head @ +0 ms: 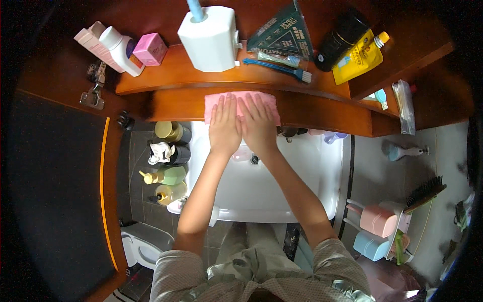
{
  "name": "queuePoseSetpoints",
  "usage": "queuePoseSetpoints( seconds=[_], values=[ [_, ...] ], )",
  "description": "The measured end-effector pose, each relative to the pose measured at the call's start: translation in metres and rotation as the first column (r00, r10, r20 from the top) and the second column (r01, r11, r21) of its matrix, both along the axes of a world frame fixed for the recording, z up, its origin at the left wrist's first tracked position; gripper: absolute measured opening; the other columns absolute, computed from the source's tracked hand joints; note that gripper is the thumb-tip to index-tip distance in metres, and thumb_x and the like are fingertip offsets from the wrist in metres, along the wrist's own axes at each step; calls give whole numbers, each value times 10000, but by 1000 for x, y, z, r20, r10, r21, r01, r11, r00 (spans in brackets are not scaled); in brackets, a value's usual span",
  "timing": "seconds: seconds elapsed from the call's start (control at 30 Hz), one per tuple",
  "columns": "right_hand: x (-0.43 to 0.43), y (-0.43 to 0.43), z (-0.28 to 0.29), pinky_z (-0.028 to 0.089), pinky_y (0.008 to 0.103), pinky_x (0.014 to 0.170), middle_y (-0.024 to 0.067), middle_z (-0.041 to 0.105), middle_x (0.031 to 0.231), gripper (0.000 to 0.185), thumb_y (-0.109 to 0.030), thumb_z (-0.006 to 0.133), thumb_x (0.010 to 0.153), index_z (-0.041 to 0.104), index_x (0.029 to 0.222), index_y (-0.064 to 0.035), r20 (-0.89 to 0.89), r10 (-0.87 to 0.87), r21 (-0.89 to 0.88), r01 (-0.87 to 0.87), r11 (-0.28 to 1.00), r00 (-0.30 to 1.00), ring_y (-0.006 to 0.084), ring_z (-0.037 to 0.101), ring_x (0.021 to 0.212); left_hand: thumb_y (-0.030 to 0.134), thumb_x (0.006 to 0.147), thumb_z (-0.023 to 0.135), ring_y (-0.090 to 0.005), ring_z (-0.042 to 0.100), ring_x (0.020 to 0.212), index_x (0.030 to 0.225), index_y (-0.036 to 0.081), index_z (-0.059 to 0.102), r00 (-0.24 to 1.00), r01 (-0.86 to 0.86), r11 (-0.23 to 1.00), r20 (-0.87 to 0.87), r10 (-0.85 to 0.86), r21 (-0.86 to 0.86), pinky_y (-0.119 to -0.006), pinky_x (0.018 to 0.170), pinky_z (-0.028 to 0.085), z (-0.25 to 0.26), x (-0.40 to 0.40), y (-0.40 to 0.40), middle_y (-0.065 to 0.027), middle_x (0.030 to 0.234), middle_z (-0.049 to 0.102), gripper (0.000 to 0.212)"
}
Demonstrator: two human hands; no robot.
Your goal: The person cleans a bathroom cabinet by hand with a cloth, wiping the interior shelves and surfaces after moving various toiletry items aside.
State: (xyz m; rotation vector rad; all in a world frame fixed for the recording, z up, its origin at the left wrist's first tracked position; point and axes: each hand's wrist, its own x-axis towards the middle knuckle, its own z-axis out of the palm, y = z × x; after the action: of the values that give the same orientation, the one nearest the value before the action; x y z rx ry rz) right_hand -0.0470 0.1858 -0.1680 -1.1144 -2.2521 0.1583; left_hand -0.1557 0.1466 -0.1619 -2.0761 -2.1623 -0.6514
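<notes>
Both hands lie flat, palms down, on a folded pink cloth (269,99) on the lower shelf (317,112) of a wooden cabinet. My left hand (225,130) covers the cloth's left half, its fingers pointing toward the back of the shelf. Right beside it, my right hand (259,128) presses on the other half, thumbs almost touching. Neither hand grips the cloth; its middle is hidden under the fingers. Below the shelf is a white washbasin (264,192), with a drain or fitting (254,160) partly seen between my forearms.
On the upper shelf (162,81) stand a white box-shaped holder (207,41), a pink box (150,49), a white bottle (122,53), a blue brush (275,69) and a yellow pouch (358,58). Pump bottles (171,175) line the basin's left. An open cabinet door (60,188) stands left.
</notes>
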Motion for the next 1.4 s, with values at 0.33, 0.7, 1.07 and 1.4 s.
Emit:
queuePoseSetpoints(
  seconds=[0.33,0.7,1.07,1.4],
  values=[
    [14,-4,0,259,396,996,63,455,1240,435,-168,515,757,475,1180,-80,60,111,56,-115,992,992,253,387,1178,155,803,427,-344,231,1264,1258,-64,321,1000,0,999,-28,1,40,-420,1049,157,-12,9,-13,-214,1328,300,517],
    [-27,-5,9,257,410,1003,106,442,1239,424,-133,504,762,461,1178,-63,115,170,61,-177,982,979,279,375,1180,182,835,421,-322,286,1240,1254,-19,359,993,-69,997,-95,72,41,-409,1038,188,-22,-28,-19,-175,1307,350,469],
    [-36,-4,1,302,413,958,99,480,1182,377,-137,512,751,499,1112,-28,-14,165,34,-165,986,986,272,416,1130,133,775,462,-345,276,1237,1219,-39,393,993,-25,995,119,13,101,-417,1041,185,-11,-38,-15,-194,1311,337,481],
    [-9,25,-1,297,446,941,119,482,1157,352,-190,471,807,488,1126,-43,142,22,130,-41,991,990,289,432,1081,164,767,504,-310,408,1116,1156,-35,438,984,124,989,116,-134,85,-368,976,306,-2,-30,25,-187,1160,453,442]
  ],
)
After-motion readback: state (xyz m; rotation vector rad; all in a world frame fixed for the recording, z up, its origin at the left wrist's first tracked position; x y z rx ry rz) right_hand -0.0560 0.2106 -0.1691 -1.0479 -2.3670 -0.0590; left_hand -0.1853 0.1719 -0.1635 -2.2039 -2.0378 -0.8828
